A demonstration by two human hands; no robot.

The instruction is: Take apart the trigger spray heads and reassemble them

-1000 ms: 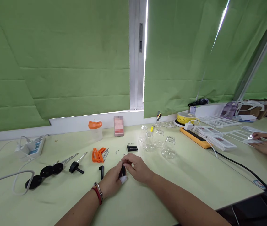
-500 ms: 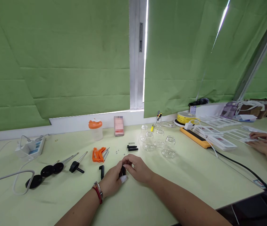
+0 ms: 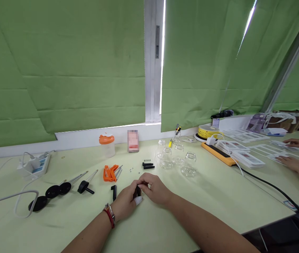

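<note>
My left hand (image 3: 126,199) is closed around a small black plastic part (image 3: 138,191), its thumb wrapped in white. From the other side, my right hand (image 3: 152,188) pinches the upper end of the same part with bent fingers; exactly what lies between those fingertips is hidden. Just left of my hands lies a black L-shaped piece (image 3: 114,192). Beyond them are two black cylindrical pieces (image 3: 148,166), a spring (image 3: 147,160) and several tiny metal bits (image 3: 131,170). Orange plastic handles (image 3: 110,173) with metal rods (image 3: 118,172) rest further left.
Black discs with metal shafts (image 3: 65,188) and white cables (image 3: 28,192) lie at the left. Several glass jars (image 3: 189,165) stand right of centre, near an orange power strip (image 3: 219,154). An orange-lidded cup (image 3: 107,145) is at the back. A co-worker's hands (image 3: 294,162) are at far right.
My hands and the black part stay almost in the same place. At far right, the co-worker's hands have moved apart over the white sheets.
</note>
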